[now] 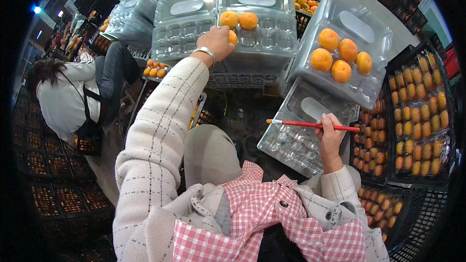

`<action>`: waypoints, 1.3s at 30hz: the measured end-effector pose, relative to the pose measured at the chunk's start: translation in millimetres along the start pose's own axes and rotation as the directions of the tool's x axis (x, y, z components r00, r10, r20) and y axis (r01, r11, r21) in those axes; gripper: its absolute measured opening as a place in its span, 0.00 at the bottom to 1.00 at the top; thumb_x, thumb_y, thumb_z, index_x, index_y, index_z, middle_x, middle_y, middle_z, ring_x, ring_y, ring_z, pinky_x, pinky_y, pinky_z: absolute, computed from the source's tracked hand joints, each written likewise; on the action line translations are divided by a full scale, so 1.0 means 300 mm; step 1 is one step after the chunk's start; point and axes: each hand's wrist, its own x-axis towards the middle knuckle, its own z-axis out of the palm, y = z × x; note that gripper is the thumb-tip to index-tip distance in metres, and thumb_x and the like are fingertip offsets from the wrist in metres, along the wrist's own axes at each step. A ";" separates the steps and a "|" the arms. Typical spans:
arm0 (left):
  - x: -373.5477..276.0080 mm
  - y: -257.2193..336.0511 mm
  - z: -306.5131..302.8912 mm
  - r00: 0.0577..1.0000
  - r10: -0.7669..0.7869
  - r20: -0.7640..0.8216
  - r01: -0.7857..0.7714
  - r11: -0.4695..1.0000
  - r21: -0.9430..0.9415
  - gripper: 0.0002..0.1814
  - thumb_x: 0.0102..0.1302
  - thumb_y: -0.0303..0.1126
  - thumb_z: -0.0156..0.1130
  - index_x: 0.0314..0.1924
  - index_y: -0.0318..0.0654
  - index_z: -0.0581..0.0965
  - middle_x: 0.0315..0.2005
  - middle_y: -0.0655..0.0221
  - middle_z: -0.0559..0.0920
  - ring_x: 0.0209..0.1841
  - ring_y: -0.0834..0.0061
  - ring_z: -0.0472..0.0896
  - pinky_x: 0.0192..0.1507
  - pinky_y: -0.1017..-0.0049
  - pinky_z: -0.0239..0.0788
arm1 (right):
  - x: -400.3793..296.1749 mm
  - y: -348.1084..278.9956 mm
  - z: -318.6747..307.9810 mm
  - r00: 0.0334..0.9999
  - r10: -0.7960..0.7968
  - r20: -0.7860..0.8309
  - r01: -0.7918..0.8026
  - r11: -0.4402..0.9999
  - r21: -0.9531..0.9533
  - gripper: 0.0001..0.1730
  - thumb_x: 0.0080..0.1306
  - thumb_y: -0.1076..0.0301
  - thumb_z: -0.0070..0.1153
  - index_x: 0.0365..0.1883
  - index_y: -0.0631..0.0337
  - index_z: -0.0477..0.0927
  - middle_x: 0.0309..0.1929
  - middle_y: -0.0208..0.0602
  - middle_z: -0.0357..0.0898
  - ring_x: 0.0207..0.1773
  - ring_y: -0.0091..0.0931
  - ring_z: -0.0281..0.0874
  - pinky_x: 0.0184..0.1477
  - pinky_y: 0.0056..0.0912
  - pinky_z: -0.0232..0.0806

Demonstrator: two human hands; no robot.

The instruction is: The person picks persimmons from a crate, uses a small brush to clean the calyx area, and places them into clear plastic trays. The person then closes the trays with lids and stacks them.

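My left hand (215,43) reaches to the middle stack of clear plastic clamshell trays (269,40), its fingers on an orange persimmon (232,37) in a front cup. Two more persimmons (248,20) lie in the row behind. Between the fingers of my right hand (330,138) is a thin red-handled brush (302,123), held level above a lower stack of empty clamshells (291,145). Several persimmons (341,71) sit in the top tray of the right-hand stack (367,83). Left of the middle stack stands another clamshell stack (185,38) with empty cups.
Black crates (391,178) of packed persimmons line the right side. Behind the stacks is a crate of loose persimmons (305,3). A person (69,91) in a white top sits at the left, near more stacked crates (62,167). A persimmon tray (156,69) lies below the left stack.
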 end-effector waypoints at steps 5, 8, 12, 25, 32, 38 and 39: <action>0.013 0.006 0.048 0.999 -0.002 -0.043 0.003 1.000 0.018 0.29 0.55 0.40 0.62 0.57 0.38 0.69 0.45 0.54 0.77 0.47 0.56 0.79 0.48 0.62 0.71 | 0.019 0.007 -0.007 0.999 -0.018 0.036 0.017 1.000 0.017 0.15 0.69 0.63 0.49 0.23 0.59 0.73 0.21 0.25 0.71 0.21 0.15 0.66 0.24 0.17 0.58; 0.006 -0.014 0.075 0.988 0.065 -0.140 -0.068 0.998 -0.015 0.25 0.56 0.38 0.61 0.52 0.37 0.72 0.44 0.55 0.78 0.46 0.57 0.79 0.47 0.62 0.71 | 0.027 0.021 -0.002 0.999 -0.034 0.029 0.033 0.999 0.016 0.16 0.70 0.62 0.49 0.23 0.59 0.73 0.21 0.25 0.71 0.21 0.15 0.66 0.24 0.17 0.58; 0.006 -0.130 0.099 0.975 -0.168 -0.146 0.032 0.752 -0.658 0.16 0.60 0.37 0.59 0.45 0.37 0.74 0.41 0.60 0.79 0.42 0.62 0.80 0.47 0.64 0.72 | 0.033 0.009 0.005 0.999 -0.012 0.035 0.011 1.000 0.012 0.16 0.70 0.62 0.49 0.23 0.59 0.72 0.20 0.25 0.70 0.21 0.15 0.66 0.24 0.16 0.58; -0.299 -0.301 0.094 0.939 -0.087 0.334 0.261 -0.455 -0.851 0.21 0.63 0.28 0.57 0.55 0.36 0.64 0.50 0.58 0.66 0.51 0.61 0.70 0.52 0.65 0.67 | 0.034 0.065 0.019 0.999 0.033 0.019 -0.033 0.999 0.006 0.15 0.69 0.62 0.50 0.23 0.56 0.72 0.22 0.24 0.71 0.20 0.14 0.66 0.22 0.14 0.55; -0.272 -0.337 0.089 0.961 -0.272 -0.047 0.082 0.442 -0.893 0.39 0.47 0.36 0.74 0.57 0.28 0.67 0.44 0.59 0.77 0.42 0.71 0.78 0.45 0.75 0.72 | 0.054 0.107 0.000 0.997 0.075 0.006 -0.076 0.993 0.096 0.15 0.69 0.61 0.50 0.23 0.55 0.71 0.20 0.23 0.70 0.18 0.13 0.66 0.17 0.12 0.51; -0.104 -0.505 0.073 0.896 -0.372 -0.243 0.092 0.690 -0.717 0.27 0.49 0.35 0.73 0.46 0.28 0.75 0.41 0.60 0.81 0.42 0.71 0.80 0.46 0.74 0.74 | 0.058 0.103 0.019 0.995 0.099 -0.013 -0.098 0.993 0.065 0.15 0.69 0.61 0.50 0.23 0.54 0.71 0.19 0.22 0.69 0.17 0.12 0.65 0.17 0.12 0.50; -0.072 -0.518 0.058 0.880 -0.412 -0.236 0.138 0.698 -0.703 0.26 0.49 0.37 0.72 0.45 0.29 0.76 0.41 0.59 0.81 0.42 0.68 0.81 0.46 0.73 0.73 | 0.059 0.108 0.018 0.994 0.107 -0.010 -0.106 0.993 0.055 0.15 0.69 0.61 0.50 0.23 0.54 0.71 0.19 0.22 0.69 0.17 0.12 0.65 0.17 0.12 0.50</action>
